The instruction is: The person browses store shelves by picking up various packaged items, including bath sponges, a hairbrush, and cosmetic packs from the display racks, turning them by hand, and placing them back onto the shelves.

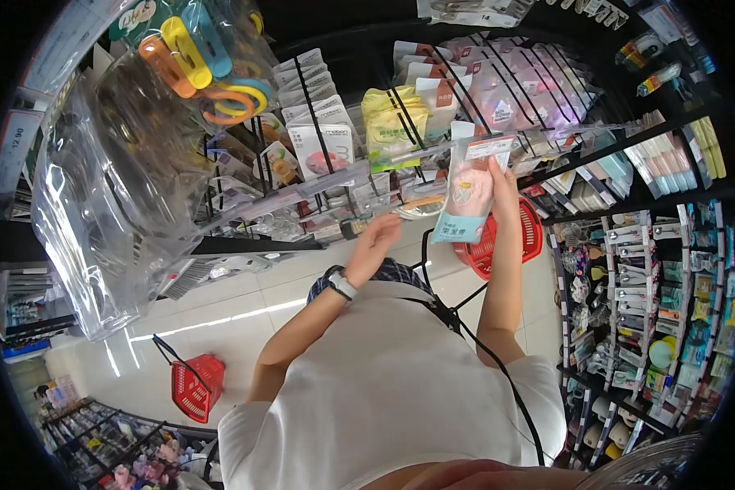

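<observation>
My right hand (505, 181) pinches the upper right edge of a clear packet (469, 192) with a soft-looking pink item inside and a light blue label at the bottom. The packet is upright in front of the shelf's price rail (343, 173), and a white and red tag shows near its top. Whether it still touches a hook cannot be made out. My left hand (374, 242) hovers below the rail, its fingers loosely stretched and holding nothing. A watch (342, 285) with a light strap is on that wrist.
Hooks in front carry yellow packets (395, 126), white cards (322, 151) and pink-purple packets (539, 86). Clear bags (90, 245) hang close at left. One red basket (532, 234) is below the packet; another red basket (196, 385) stands on the floor. More racks (629, 286) line the right.
</observation>
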Motion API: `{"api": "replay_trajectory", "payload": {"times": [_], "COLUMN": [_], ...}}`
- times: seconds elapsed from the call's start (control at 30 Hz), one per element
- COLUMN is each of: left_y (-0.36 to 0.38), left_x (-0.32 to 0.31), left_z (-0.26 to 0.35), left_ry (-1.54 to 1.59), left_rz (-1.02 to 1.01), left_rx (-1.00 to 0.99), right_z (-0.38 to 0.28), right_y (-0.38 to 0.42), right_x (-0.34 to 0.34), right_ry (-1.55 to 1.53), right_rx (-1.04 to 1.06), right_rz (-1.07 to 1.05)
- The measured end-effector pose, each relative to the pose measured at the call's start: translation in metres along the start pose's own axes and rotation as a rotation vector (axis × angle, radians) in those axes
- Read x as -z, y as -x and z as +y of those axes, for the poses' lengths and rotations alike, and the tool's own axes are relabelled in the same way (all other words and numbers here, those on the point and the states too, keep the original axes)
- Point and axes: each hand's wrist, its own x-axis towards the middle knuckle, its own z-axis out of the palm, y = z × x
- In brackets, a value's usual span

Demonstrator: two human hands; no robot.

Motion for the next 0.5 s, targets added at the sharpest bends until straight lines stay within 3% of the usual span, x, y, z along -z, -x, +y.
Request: {"api": "replay_trajectory", "payload": {"times": [0.23, 0.33, 0.5], "left_y": [-0.016, -0.010, -0.006], "left_x": [-0.036, -0.039, -0.033], "left_z": [0.042, 0.060, 0.038], "left_ry": [0.111, -0.008, -0.049], "left_rz": [-0.221, -0.227, -0.296], "left_rx": [0.021, 0.090, 0.126], "right_z": [0.013, 0.018, 0.015], "right_y": [0.049, 0.068, 0.097], "right_x": [-0.026, -0.034, -0.040], "right_ry": [-0.116, -0.105, -0.056], "right_rx": [-0.076, -0.042, -0.032], "right_rz": [0.115, 0.149, 0.139]}}
